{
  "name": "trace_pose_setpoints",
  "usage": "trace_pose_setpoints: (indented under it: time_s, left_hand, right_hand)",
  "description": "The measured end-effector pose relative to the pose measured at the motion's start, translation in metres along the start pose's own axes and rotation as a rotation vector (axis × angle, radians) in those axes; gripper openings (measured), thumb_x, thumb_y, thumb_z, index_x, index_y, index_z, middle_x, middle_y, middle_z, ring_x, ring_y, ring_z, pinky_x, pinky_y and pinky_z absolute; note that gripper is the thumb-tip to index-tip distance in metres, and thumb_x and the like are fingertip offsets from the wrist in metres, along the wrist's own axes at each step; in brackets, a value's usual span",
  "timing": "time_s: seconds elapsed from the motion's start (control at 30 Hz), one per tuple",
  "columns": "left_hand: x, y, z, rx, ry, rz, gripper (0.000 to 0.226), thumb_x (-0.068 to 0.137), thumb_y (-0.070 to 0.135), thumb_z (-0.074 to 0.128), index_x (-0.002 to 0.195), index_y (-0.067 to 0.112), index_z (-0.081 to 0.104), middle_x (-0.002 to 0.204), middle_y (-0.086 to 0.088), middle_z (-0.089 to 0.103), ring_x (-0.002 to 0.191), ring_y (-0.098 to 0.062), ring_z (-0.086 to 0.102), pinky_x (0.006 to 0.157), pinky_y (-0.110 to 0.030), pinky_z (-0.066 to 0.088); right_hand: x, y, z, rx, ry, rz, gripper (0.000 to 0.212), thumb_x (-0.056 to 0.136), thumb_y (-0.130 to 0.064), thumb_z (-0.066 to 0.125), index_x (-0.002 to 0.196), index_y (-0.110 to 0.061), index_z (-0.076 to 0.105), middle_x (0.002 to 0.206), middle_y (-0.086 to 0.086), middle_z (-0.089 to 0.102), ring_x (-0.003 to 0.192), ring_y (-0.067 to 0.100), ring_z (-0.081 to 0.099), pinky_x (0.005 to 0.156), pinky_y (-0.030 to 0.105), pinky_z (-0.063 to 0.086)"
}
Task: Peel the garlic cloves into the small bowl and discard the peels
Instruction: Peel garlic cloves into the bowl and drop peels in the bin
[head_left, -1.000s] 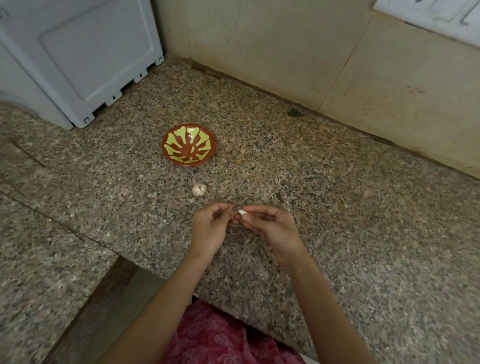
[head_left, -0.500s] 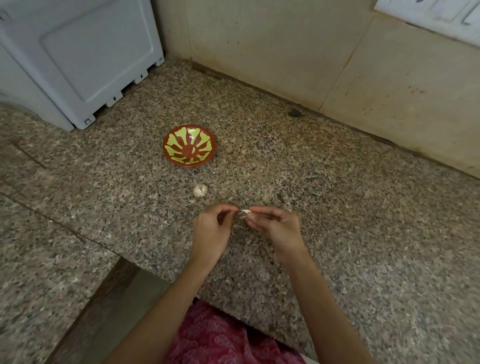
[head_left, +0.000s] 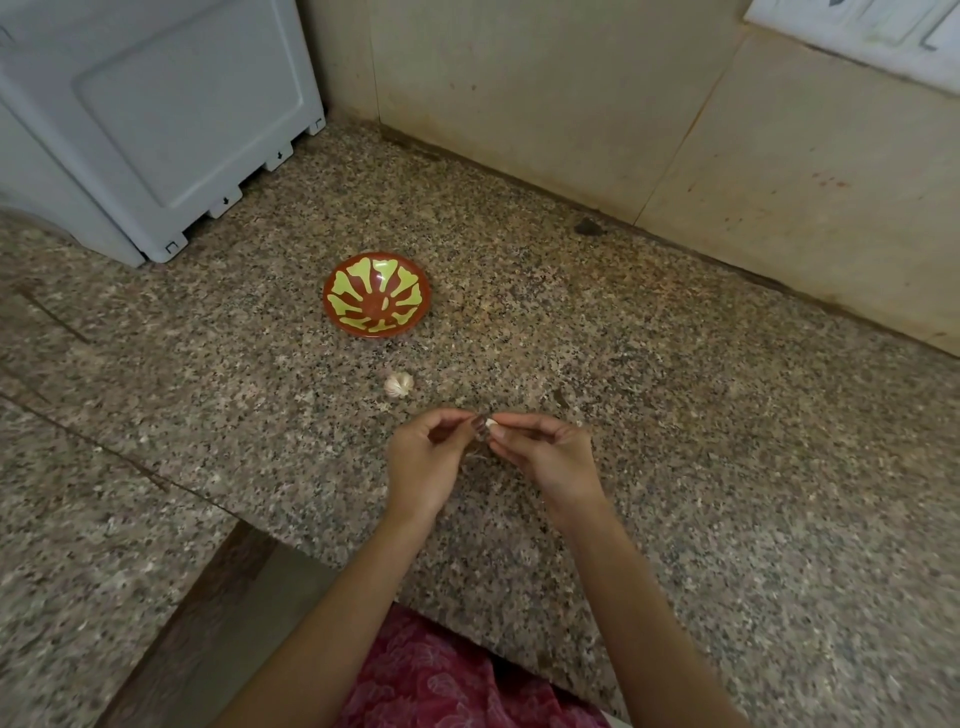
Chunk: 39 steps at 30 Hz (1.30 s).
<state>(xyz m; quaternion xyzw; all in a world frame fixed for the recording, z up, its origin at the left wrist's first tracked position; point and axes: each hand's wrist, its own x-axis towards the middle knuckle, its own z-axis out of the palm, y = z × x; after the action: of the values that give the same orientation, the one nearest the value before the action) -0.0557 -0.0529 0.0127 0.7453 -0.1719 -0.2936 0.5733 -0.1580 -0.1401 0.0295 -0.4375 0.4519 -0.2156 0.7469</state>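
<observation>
A small red bowl (head_left: 377, 294) with a yellow-green pattern sits on the granite counter (head_left: 675, 415), nothing visible inside it. A whitish piece of garlic (head_left: 399, 384) lies on the counter between the bowl and my hands. My left hand (head_left: 423, 462) and my right hand (head_left: 545, 457) meet fingertip to fingertip just above the counter, both pinching one small pale garlic clove (head_left: 491, 424). Most of the clove is hidden by my fingers.
A white appliance (head_left: 156, 114) stands at the back left, close to the bowl. A beige tiled wall (head_left: 571, 104) runs along the back. The counter edge (head_left: 322, 556) is right below my wrists, with a lower granite surface (head_left: 78, 545) to the left.
My hands have stayed in the same place with the clove between them; only the fingertips have shifted slightly around it.
</observation>
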Motion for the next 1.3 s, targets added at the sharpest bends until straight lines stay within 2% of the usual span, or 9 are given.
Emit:
trace_pose_setpoints:
  time_s: [0.2, 0.47, 0.67, 0.8, 0.9, 0.97, 1.1, 1.17, 1.3]
  left_hand:
    - [0.0, 0.006, 0.0, -0.179, -0.017, -0.163, 0.02, 0.086, 0.001, 0.066, 0.082, 0.019, 0.073, 0.088, 0.002, 0.073, 0.085, -0.01, 0.067, 0.073, -0.015, 0.049]
    - [0.005, 0.006, 0.002, -0.307, -0.004, -0.307, 0.017, 0.083, -0.002, 0.066, 0.083, 0.012, 0.075, 0.093, -0.01, 0.073, 0.094, -0.026, 0.067, 0.092, -0.038, 0.053]
    - [0.003, 0.012, 0.003, -0.411, -0.031, -0.384, 0.015, 0.085, -0.006, 0.062, 0.085, 0.006, 0.072, 0.081, -0.005, 0.073, 0.083, -0.02, 0.068, 0.085, -0.032, 0.054]
    - [0.001, 0.01, 0.006, -0.153, 0.034, -0.227, 0.014, 0.087, 0.003, 0.065, 0.086, 0.013, 0.074, 0.077, 0.003, 0.073, 0.078, -0.014, 0.069, 0.079, -0.029, 0.056]
    - [-0.003, 0.01, 0.007, 0.263, 0.101, 0.137, 0.013, 0.088, 0.003, 0.064, 0.092, 0.012, 0.073, 0.078, 0.004, 0.07, 0.062, -0.007, 0.063, 0.056, -0.016, 0.05]
    - [-0.003, 0.01, 0.008, 0.381, 0.119, 0.259, 0.014, 0.087, 0.001, 0.064, 0.094, 0.009, 0.073, 0.08, 0.002, 0.07, 0.06, -0.004, 0.061, 0.051, -0.012, 0.045]
    - [0.002, 0.008, 0.005, 0.229, 0.058, 0.049, 0.015, 0.088, 0.004, 0.064, 0.092, 0.014, 0.073, 0.084, 0.006, 0.07, 0.075, -0.004, 0.064, 0.064, -0.01, 0.047]
    - [0.004, 0.008, 0.004, 0.108, 0.029, -0.072, 0.013, 0.088, 0.006, 0.065, 0.09, 0.015, 0.074, 0.085, 0.004, 0.072, 0.081, -0.009, 0.066, 0.074, -0.018, 0.051]
    - [0.004, 0.012, 0.004, -0.092, -0.014, -0.202, 0.012, 0.089, 0.004, 0.063, 0.092, 0.011, 0.073, 0.085, -0.002, 0.073, 0.08, -0.011, 0.067, 0.074, -0.022, 0.052]
  right_hand:
    - [-0.001, -0.001, 0.002, -0.018, -0.027, 0.011, 0.017, 0.079, 0.013, 0.07, 0.091, 0.001, 0.074, 0.09, 0.011, 0.076, 0.082, 0.018, 0.073, 0.073, 0.023, 0.059]
    - [0.001, -0.006, 0.003, -0.008, -0.023, 0.031, 0.017, 0.08, 0.013, 0.07, 0.09, 0.0, 0.074, 0.086, 0.011, 0.076, 0.079, 0.016, 0.073, 0.07, 0.02, 0.058]
    - [0.001, -0.008, 0.0, -0.01, -0.039, 0.024, 0.016, 0.081, 0.012, 0.07, 0.093, 0.001, 0.073, 0.087, 0.012, 0.076, 0.08, 0.017, 0.074, 0.07, 0.02, 0.057]
    - [0.0, -0.005, 0.004, -0.114, 0.019, -0.042, 0.015, 0.081, 0.01, 0.071, 0.091, 0.0, 0.074, 0.082, 0.009, 0.076, 0.074, 0.014, 0.073, 0.068, 0.019, 0.058]
    - [0.002, -0.001, 0.005, -0.208, 0.067, -0.102, 0.015, 0.081, 0.008, 0.073, 0.088, -0.005, 0.076, 0.082, 0.009, 0.076, 0.075, 0.016, 0.073, 0.07, 0.022, 0.058]
    - [0.003, 0.0, 0.006, -0.217, 0.081, -0.106, 0.016, 0.081, 0.008, 0.073, 0.085, -0.008, 0.076, 0.082, 0.009, 0.076, 0.075, 0.017, 0.073, 0.07, 0.023, 0.059]
    - [0.003, -0.003, 0.004, -0.088, 0.031, -0.01, 0.016, 0.082, 0.012, 0.069, 0.088, -0.002, 0.074, 0.084, 0.008, 0.076, 0.077, 0.015, 0.072, 0.071, 0.023, 0.059]
    - [0.004, -0.005, 0.001, -0.006, -0.019, 0.05, 0.017, 0.082, 0.014, 0.067, 0.09, 0.001, 0.073, 0.086, 0.009, 0.076, 0.08, 0.015, 0.073, 0.07, 0.021, 0.058]
    - [0.006, -0.007, -0.002, 0.125, -0.054, 0.136, 0.018, 0.082, 0.015, 0.064, 0.095, 0.004, 0.072, 0.092, 0.014, 0.075, 0.082, 0.018, 0.073, 0.07, 0.02, 0.058]
